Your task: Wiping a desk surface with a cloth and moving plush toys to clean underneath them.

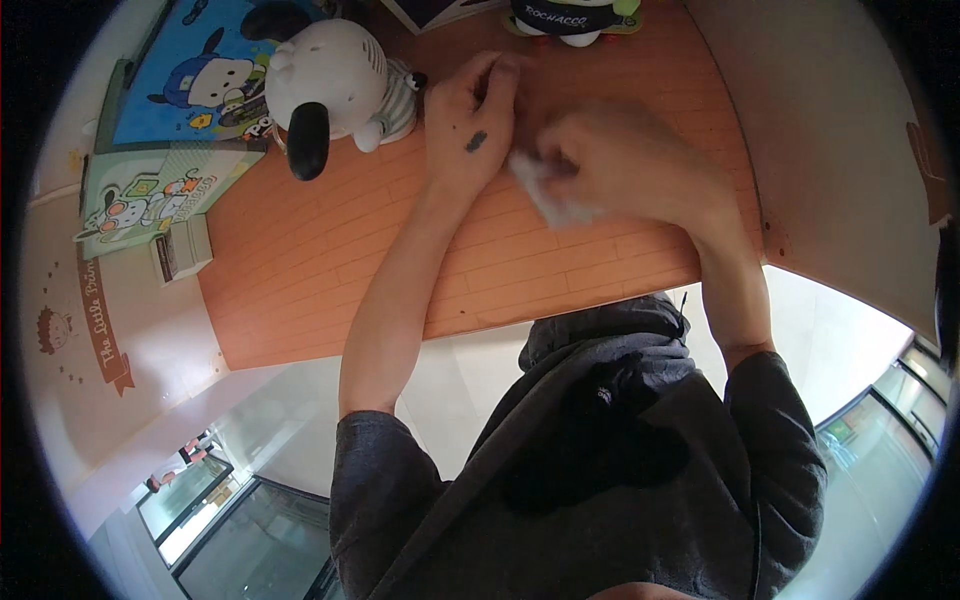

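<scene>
My right hand (615, 160) is closed on a crumpled white wipe (560, 195), held low over the orange-brown wood-patterned shelf surface (330, 260). Motion blurs this hand and the wipe, so the separate fingers are hard to make out. To its left, my left hand (468, 130) rests at the surface with curled fingers, thumb against the forefinger. A dark smudge marks its back. Whatever those fingers hold, if anything, is hidden. Just left of this hand a white dog figurine (330, 85) with black ears and a striped body stands on the surface.
A blue cartoon picture (200, 80) and a pale green cartoon card (150, 195) lean at the left, beside a small white box (185, 248). Another figurine (575, 20) stands at the far edge. A pale side wall (830, 130) rises on the right.
</scene>
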`<action>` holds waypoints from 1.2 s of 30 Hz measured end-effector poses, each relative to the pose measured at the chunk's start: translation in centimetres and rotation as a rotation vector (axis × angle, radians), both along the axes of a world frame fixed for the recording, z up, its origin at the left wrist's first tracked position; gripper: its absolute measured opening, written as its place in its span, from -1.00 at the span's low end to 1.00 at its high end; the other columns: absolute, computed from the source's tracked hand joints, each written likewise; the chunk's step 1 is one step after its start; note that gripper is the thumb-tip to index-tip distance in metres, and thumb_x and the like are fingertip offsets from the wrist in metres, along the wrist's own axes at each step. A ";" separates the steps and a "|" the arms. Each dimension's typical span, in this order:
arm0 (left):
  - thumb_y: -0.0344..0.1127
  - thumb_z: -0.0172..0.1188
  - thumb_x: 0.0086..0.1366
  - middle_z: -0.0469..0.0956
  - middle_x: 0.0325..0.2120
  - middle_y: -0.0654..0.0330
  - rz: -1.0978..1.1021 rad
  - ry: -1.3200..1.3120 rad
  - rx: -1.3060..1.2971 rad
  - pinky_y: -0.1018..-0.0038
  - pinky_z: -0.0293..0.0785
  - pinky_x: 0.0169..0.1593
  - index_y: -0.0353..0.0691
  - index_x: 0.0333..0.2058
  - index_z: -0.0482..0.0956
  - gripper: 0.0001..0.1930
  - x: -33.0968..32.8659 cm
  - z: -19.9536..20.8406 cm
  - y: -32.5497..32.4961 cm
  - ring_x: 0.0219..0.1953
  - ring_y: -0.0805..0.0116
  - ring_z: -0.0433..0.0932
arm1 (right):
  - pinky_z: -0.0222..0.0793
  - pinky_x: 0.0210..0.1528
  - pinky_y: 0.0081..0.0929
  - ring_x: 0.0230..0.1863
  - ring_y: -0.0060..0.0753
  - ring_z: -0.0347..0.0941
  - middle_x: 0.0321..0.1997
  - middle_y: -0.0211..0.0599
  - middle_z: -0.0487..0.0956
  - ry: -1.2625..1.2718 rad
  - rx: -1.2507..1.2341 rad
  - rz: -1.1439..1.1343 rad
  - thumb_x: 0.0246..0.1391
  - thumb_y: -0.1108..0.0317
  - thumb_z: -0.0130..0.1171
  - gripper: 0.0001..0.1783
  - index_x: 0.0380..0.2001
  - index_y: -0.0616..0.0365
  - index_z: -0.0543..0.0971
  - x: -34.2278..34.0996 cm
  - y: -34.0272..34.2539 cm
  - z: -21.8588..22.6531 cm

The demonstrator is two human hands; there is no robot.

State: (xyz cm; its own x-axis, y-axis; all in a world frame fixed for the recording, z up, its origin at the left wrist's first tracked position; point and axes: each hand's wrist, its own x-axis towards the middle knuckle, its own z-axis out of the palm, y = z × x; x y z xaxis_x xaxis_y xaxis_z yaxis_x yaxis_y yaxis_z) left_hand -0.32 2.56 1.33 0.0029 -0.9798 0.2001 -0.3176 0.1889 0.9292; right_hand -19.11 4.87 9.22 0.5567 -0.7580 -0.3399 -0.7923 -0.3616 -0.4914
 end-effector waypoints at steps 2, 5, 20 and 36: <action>-0.36 0.15 0.53 0.58 -0.56 0.33 -0.004 -0.017 0.025 0.55 0.30 -0.40 -0.28 -0.12 0.82 -0.75 0.1 0.1 0.0 -0.50 0.51 0.35 | 0.43 -0.28 -0.21 -0.52 -0.02 0.47 -0.46 -0.15 0.69 0.057 0.067 0.076 0.12 0.27 0.25 -0.76 -0.41 0.25 0.72 0.0 0.1 0.2; -0.36 0.15 0.53 0.59 -0.55 0.33 -0.014 0.058 0.031 0.56 0.30 -0.39 -0.28 -0.11 0.82 -0.75 0.3 -0.2 0.0 -0.50 0.51 0.37 | 0.42 -0.29 -0.20 -0.53 -0.03 0.47 -0.47 -0.13 0.69 0.114 -0.020 0.055 0.12 0.28 0.24 -0.75 -0.42 0.26 0.73 -0.5 -0.6 -0.4; -0.33 0.16 0.53 0.58 -0.55 0.34 0.005 0.051 -0.008 0.54 0.32 -0.40 -0.28 -0.13 0.82 -0.75 0.1 -0.8 -0.1 -0.50 0.50 0.38 | 0.41 -0.29 -0.21 -0.56 -0.05 0.44 -0.49 -0.12 0.67 -0.027 -0.182 -0.077 0.12 0.21 0.27 -0.71 -0.49 0.24 0.70 -0.4 -0.8 -2.1; -0.34 0.16 0.53 0.59 -0.56 0.30 -0.014 0.073 0.019 0.56 0.32 -0.40 -0.25 -0.12 0.83 -0.75 0.2 -0.7 -0.1 -0.50 0.51 0.42 | 0.42 -0.28 -0.26 -0.55 -0.06 0.43 -0.51 -0.20 0.66 0.101 -0.086 -0.012 0.06 0.16 0.34 -0.70 -0.50 0.20 0.71 -0.9 -1.1 -1.4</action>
